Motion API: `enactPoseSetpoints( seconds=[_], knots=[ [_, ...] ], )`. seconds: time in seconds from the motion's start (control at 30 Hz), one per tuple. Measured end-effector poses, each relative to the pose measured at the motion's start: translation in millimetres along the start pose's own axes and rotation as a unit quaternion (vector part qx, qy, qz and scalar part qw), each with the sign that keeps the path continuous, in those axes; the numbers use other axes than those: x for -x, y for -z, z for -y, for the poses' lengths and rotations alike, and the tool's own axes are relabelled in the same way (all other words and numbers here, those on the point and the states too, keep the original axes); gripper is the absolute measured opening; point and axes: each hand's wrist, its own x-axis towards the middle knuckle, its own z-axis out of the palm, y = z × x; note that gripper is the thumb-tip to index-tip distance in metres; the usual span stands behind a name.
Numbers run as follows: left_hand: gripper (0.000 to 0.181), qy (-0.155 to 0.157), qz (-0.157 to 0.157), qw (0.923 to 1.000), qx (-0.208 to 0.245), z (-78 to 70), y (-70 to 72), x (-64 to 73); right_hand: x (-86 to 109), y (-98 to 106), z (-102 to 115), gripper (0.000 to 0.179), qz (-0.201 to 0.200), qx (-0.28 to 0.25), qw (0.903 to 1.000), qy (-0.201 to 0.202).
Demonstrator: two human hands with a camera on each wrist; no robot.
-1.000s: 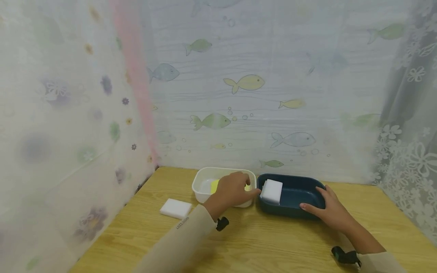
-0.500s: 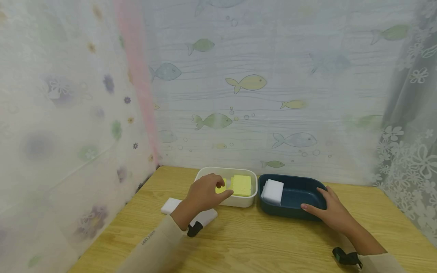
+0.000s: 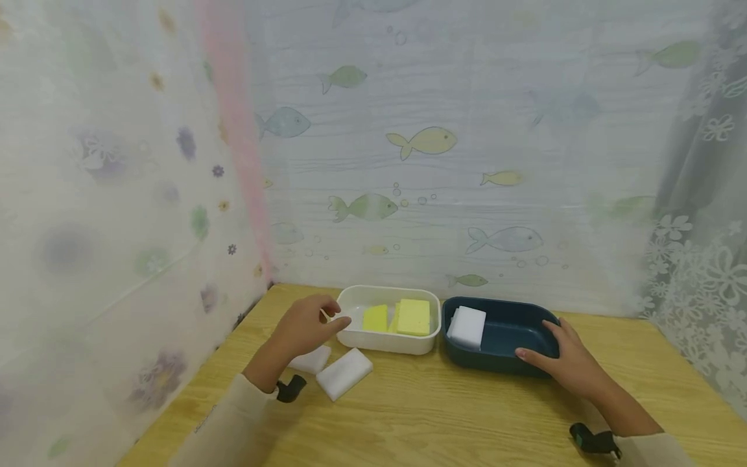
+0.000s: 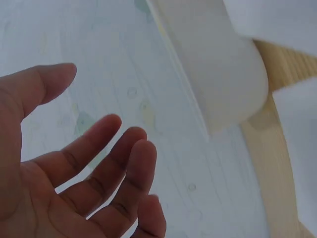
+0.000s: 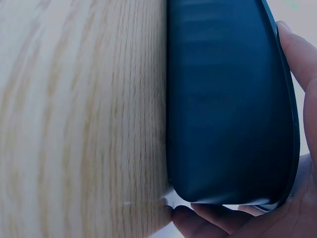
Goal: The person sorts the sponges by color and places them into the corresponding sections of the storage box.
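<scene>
My left hand (image 3: 309, 324) hovers at the left end of a white plastic tub (image 3: 385, 343), thumb and fingers apart and holding nothing. The left wrist view shows the loosely bent fingers (image 4: 141, 168) beside the tub's wall. Yellow sponges (image 3: 414, 317) lie inside that tub. Two white sponges, one nearer (image 3: 345, 374) and one partly hidden by the hand (image 3: 312, 360), lie on the table before it. My right hand (image 3: 569, 363) grips the right end of a dark blue tub (image 3: 504, 334), thumb on the near rim. White sponges (image 3: 467, 327) lean at that tub's left end.
Both tubs stand side by side near the back of the wooden table (image 3: 438, 415). Behind it hangs a curtain (image 3: 432, 194) printed with fish, and a flowered curtain (image 3: 117, 259) runs along the left side.
My left hand has moved left from over the white tub to its left end, uncovering the yellow sponges and a white sponge on the table. The right hand has stayed at the dark blue tub.
</scene>
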Motion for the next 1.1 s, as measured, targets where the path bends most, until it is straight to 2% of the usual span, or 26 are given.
enactPoseSetpoints(
  seconds=[0.13,0.33,0.47,0.67,0.97,1.1],
  knots=[
    [0.034,0.013,0.01,0.9996,0.023,16.4,11.9,0.5,-0.7,-1,-2,0.111,-0.001,0.0,1.0,0.0],
    [0.042,0.015,0.027,0.9988,0.038,29.6,21.7,-3.2,0.9,0,-2,0.111,0.003,0.002,1.0,-0.005],
    [0.041,0.019,0.047,0.9978,0.041,43.9,24.1,-4.0,0.7,1,-1,0.112,0.0,0.003,1.0,0.0],
    [0.038,0.013,0.104,0.9925,0.063,65.2,24.7,-1.3,-0.4,1,1,0.112,0.003,0.003,1.0,0.002],
    [0.049,0.004,0.142,0.9864,0.082,86.5,27.5,0.2,-1.0,2,1,0.112,0.001,0.005,1.0,0.003],
    [0.058,0.023,0.174,0.9799,0.094,96.8,28.4,2.7,-0.5,1,0,0.112,0.003,0.005,1.0,0.002]
  ],
)
